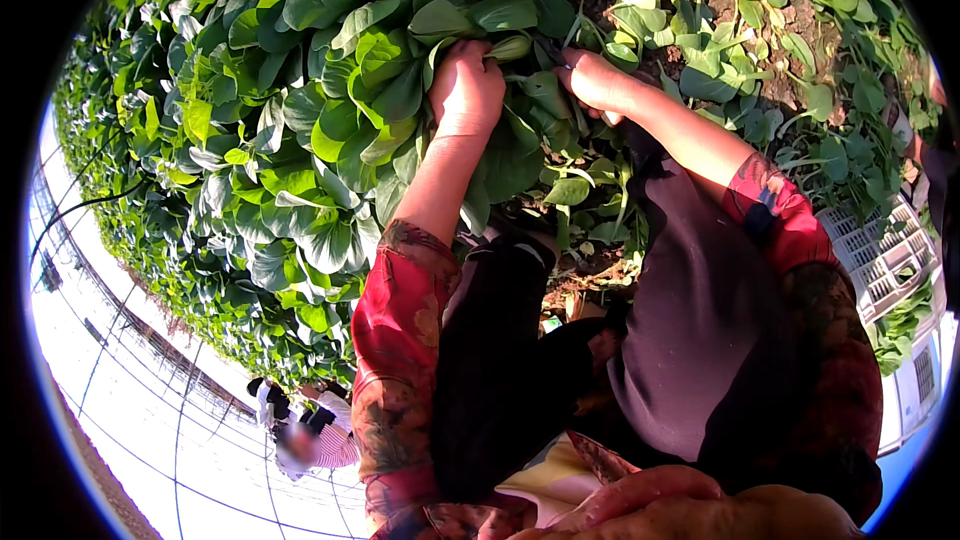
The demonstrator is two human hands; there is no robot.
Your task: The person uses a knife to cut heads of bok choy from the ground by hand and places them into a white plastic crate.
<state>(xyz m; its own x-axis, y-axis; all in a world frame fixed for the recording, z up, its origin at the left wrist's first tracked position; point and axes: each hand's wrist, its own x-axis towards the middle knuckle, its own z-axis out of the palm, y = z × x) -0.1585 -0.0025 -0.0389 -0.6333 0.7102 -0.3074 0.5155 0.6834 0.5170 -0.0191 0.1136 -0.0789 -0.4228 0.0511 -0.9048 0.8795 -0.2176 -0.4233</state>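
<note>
Dense leafy green plants [330, 120] fill the ground in front of me. My left hand [469, 86] is closed around leaves and stalks of one plant, its lower part hidden among foliage. Just to the right, my right hand [596, 86] is curled around a small tool, of which a dark part [553, 54] shows beyond the fingers among the leaves and a pale end shows below the palm. The tool's kind cannot be told. The two hands are apart.
Leafy plants lie loosely on brown soil [795, 22] at the upper right. White plastic crates [885, 255], one with greens, stand at the right edge. A person [315, 427] is at the lower left, beside a wire-like grid. Part of another person shows at the far right.
</note>
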